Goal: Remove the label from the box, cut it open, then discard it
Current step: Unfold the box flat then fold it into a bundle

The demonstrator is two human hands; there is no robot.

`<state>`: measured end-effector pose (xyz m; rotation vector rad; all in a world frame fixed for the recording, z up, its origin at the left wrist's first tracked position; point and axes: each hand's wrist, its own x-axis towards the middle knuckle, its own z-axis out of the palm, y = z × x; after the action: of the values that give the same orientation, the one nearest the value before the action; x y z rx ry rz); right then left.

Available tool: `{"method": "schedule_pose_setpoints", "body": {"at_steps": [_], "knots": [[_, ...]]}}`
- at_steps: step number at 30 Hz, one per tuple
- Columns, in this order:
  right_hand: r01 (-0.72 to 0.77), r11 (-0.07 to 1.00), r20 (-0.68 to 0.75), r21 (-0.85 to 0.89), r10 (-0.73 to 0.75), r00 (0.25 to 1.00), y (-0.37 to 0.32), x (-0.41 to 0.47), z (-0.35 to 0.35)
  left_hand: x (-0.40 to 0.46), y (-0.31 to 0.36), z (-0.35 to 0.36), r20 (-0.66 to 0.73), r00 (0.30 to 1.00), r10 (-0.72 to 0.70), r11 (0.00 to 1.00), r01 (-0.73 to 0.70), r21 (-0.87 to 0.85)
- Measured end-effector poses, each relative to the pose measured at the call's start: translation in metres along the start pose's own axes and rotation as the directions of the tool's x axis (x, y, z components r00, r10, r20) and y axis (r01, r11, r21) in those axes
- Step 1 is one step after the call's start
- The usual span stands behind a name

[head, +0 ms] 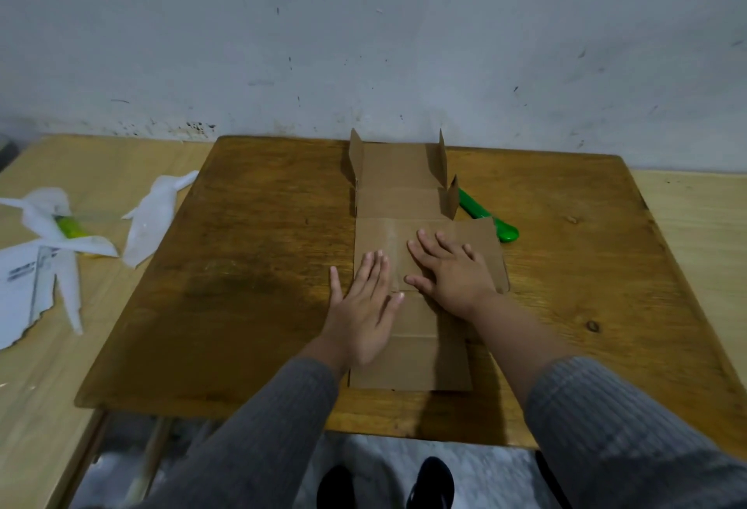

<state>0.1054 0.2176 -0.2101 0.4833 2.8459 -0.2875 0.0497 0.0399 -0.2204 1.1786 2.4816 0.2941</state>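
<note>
Just hands flat on plain box (no legible print).

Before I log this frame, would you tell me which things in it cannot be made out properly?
Head view only:
- Green cutter: its far end is hidden behind the flattened box and its raised flap; blade state unseen.
- Printing on the white label paper: blurred, too small, cut by the left edge.
- Yellow-green object: mostly wrapped in white paper scraps; identity unclear.
- Cardboard under the left hand and right hand: covered by the flat palms.
</note>
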Motion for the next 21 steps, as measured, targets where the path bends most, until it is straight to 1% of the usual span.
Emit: {"method": "schedule_pose_setpoints", "body": {"at_steps": [1,3,7,9,11,12,14,16,17,18,19,21], "knots": [[0.004,1.000,-0.005,-0.005,-0.004,1.000,0.001,0.000,0.002,0.001,0.000,0.005,-0.034,0.999,-0.003,0.996,0.006,0.085],[0.008,1.000,-0.020,-0.006,-0.008,1.000,0.002,-0.002,0.006,0.001,0.002,0.012,-0.085,0.996,-0.020,0.983,0.035,0.180],[0.035,0.999,-0.081,0.014,-0.034,0.996,0.005,-0.008,0.003,0.001,0.007,0.018,-0.143,0.989,-0.018,0.970,0.052,0.236],[-0.020,0.999,-0.150,-0.034,0.015,0.989,0.007,-0.015,0.002,0.001,0.009,0.016,-0.138,0.990,-0.026,0.963,0.062,0.263],[-0.156,0.987,-0.259,-0.024,0.144,0.955,0.013,-0.025,0.004,0.001,0.012,0.014,-0.118,0.993,-0.029,0.958,0.062,0.282],[-0.230,0.973,-0.313,0.030,0.228,0.922,0.016,-0.031,0.005,0.000,0.013,0.013,-0.109,0.994,-0.029,0.958,0.059,0.281],[-0.323,0.920,-0.367,0.221,0.386,0.846,0.023,-0.040,0.003,0.001,0.014,0.010,-0.094,0.995,-0.029,0.962,0.054,0.269],[-0.315,0.820,-0.335,0.479,0.502,0.797,0.026,-0.049,0.001,0.000,0.012,0.010,-0.090,0.996,-0.021,0.966,0.043,0.255],[-0.302,0.756,-0.295,0.581,0.541,0.788,0.025,-0.053,0.000,-0.001,0.011,0.010,-0.090,0.996,-0.014,0.968,0.036,0.250],[-0.295,0.706,-0.251,0.644,0.559,0.790,0.022,-0.057,0.001,-0.001,0.010,0.010,-0.090,0.996,-0.007,0.970,0.029,0.242],[-0.289,0.679,-0.221,0.675,0.560,0.798,0.017,-0.060,0.001,-0.001,0.009,0.010,-0.091,0.996,-0.002,0.973,0.023,0.230],[-0.235,0.664,-0.232,0.710,0.535,0.812,0.004,-0.064,-0.001,-0.001,0.008,0.009,-0.091,0.996,0.007,0.977,0.013,0.212]]}}
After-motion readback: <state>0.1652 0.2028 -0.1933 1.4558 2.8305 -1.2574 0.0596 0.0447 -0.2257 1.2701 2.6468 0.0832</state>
